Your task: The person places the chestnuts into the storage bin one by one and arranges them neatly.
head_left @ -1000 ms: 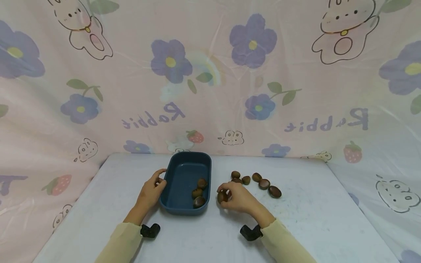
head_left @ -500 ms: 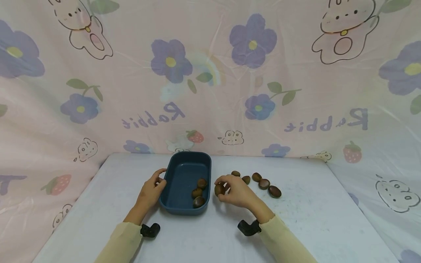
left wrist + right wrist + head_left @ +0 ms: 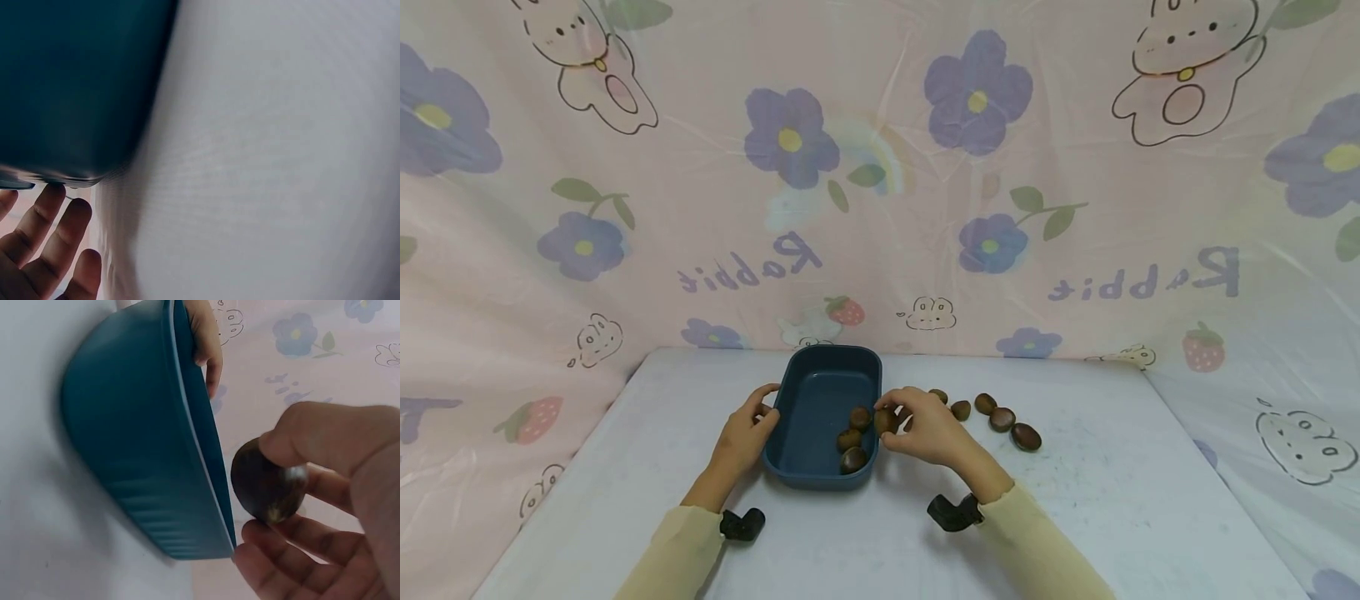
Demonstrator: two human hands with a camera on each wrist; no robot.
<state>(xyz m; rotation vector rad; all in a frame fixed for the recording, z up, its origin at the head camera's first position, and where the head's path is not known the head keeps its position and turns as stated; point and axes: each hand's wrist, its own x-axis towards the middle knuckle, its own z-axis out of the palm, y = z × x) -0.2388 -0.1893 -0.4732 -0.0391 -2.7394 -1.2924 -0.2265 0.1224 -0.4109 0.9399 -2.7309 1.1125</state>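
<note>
1. A blue tub (image 3: 812, 400) is held at its left rim by the left hand (image 3: 741, 437).
2. Three chestnuts (image 3: 849, 440) are gathered inside, along the tub's right wall.
3. Another chestnut (image 3: 885, 421) is pinched in the right hand (image 3: 927, 427), raised just beside the right rim.
4. More chestnuts (image 3: 1002, 419) are spread farther right on the white table (image 3: 1120, 492).

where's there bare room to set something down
Bare: tabletop right of the loose chestnuts and left of the left hand; the far half of the blue tray. Crowded: its near right side, holding three chestnuts, and right rim, by the right hand.
</note>
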